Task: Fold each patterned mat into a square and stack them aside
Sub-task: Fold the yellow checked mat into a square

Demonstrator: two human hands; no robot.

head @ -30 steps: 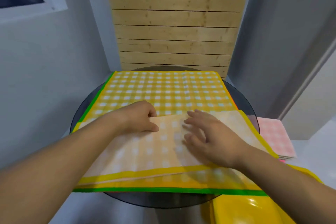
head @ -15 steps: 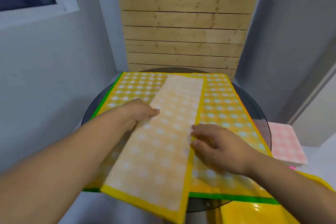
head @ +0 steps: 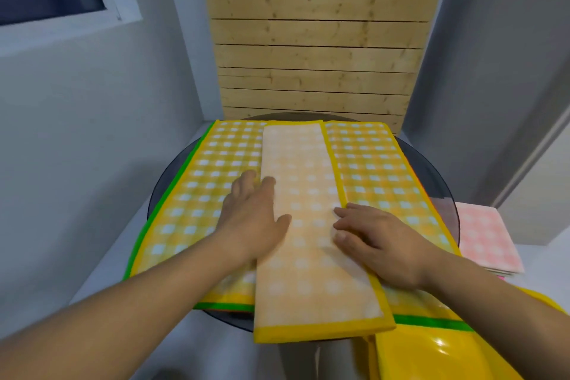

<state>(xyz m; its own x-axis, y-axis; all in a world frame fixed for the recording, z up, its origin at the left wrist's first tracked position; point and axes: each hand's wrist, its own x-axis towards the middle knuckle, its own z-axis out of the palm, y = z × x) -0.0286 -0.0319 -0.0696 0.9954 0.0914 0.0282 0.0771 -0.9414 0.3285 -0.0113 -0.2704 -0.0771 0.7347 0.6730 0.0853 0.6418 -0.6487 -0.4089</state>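
Head view: our left hand [head: 253, 222] and right hand [head: 379, 241], both flat, press the yellow-edged orange checked mat strip [head: 305, 259] between them; it looks light and floppy, so we'd pinch its corners back by our wrists.

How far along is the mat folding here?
Done: folded pink mats sit stacked to the right. In hand: a yellow mat is a long strip, with the left hand and right hand resting on it. Left: folding that strip square, stacking it, then the checked mat spread beneath it.
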